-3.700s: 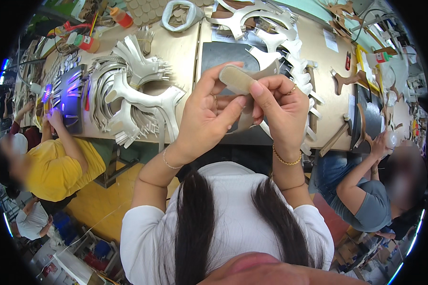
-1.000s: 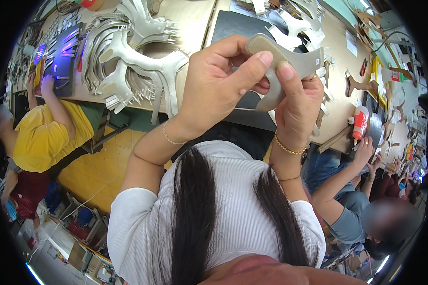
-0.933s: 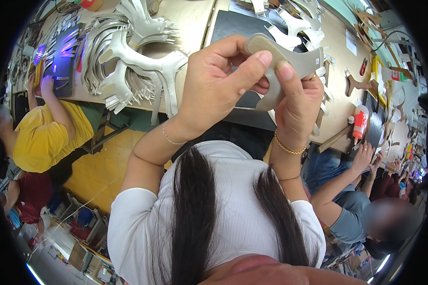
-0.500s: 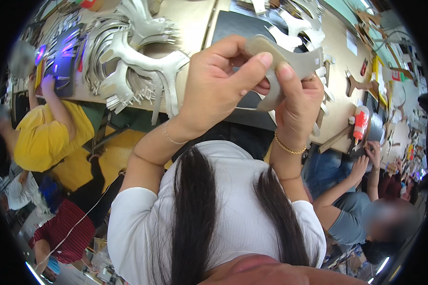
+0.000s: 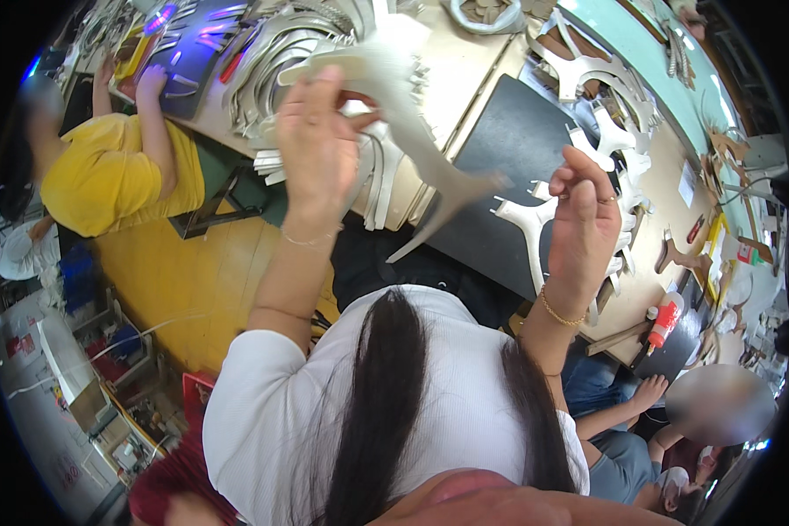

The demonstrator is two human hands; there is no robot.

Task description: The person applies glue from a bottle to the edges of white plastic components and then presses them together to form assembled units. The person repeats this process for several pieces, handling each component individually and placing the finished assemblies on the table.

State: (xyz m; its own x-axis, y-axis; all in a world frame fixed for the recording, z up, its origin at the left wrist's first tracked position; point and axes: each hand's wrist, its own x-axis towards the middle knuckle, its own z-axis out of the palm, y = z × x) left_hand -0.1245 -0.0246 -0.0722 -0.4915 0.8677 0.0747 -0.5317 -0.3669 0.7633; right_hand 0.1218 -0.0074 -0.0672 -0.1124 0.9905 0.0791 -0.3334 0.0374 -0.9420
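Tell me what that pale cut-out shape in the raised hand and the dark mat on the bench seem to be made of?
The pale shape in the left hand looks like thin matte leather or stiff fabric: it flexes and trails off. The dark mat looks like matte rubber or plastic sheet, flat and without shine.

head view looks steeply down, close over workbench (image 5: 465, 61)
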